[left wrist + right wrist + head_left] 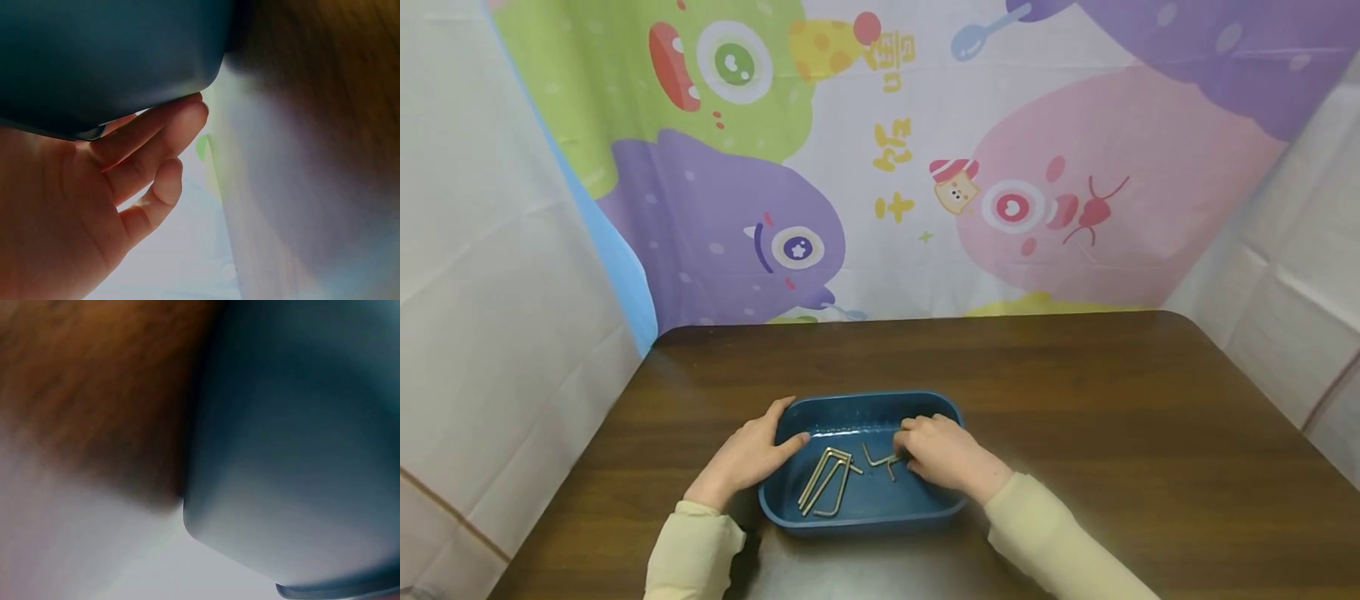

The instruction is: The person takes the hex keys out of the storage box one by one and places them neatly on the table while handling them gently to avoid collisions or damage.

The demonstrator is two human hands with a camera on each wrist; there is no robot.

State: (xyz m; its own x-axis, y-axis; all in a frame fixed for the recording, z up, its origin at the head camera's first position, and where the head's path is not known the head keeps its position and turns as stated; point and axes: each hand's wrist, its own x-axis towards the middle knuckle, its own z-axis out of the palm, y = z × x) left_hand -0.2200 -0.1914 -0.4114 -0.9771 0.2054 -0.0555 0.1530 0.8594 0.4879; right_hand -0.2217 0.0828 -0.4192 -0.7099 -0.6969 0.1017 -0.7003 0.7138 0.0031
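Observation:
A blue plastic tray (861, 525) sits on the table with several L-shaped hex keys in it. My left hand (752, 450) holds the tray's left end, thumb over the rim and fingers along the outer wall; in the left wrist view those fingers (147, 140) touch the wall from outside. Larger hex keys (831, 483) lie in a cluster at the left of the tray. My right hand (940, 450) reaches over the right rim, its curled fingers at the end of a small hex key (874, 461). The fingertips are partly hidden.
A dark brown wooden table (1112, 417) extends around the tray. Behind it hangs a cartoon-printed cloth (880, 250), with pale cloth (512, 250) at both sides. The right wrist view shows mostly the tray's outer wall (294, 487).

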